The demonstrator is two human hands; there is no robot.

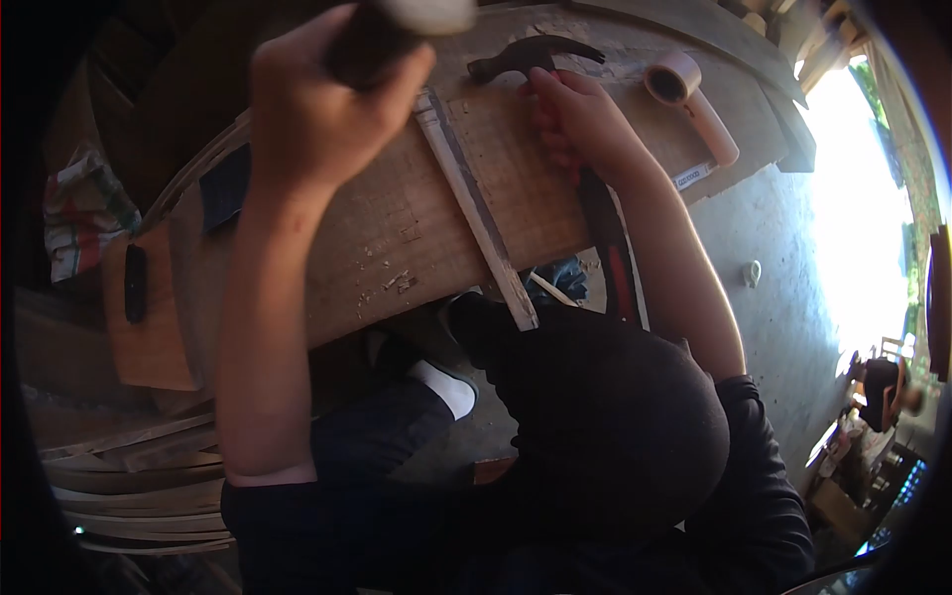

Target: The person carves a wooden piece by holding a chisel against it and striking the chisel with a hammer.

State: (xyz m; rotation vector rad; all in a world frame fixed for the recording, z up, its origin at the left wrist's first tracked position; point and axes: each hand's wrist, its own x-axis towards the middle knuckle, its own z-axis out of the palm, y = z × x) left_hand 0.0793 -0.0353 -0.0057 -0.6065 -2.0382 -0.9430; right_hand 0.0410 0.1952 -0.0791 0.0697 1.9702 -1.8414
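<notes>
My left grip [332, 114] is clamped round a dark, pale-ended cylinder [369, 45] (too blurred to name); my right grip [575, 119] closes on the claw hammer [537, 52] below its head. Its handle crosses the near edge of the surface [367, 233], as does the wooden strip [471, 203], which a sideways knock could dislodge. More room lies left, among shavings [399, 284].

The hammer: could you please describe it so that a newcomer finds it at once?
Over the wooden board, find the right hand. It grips the hammer, whose dark, curved claw sets it apart from the pale roll nearby.
</notes>
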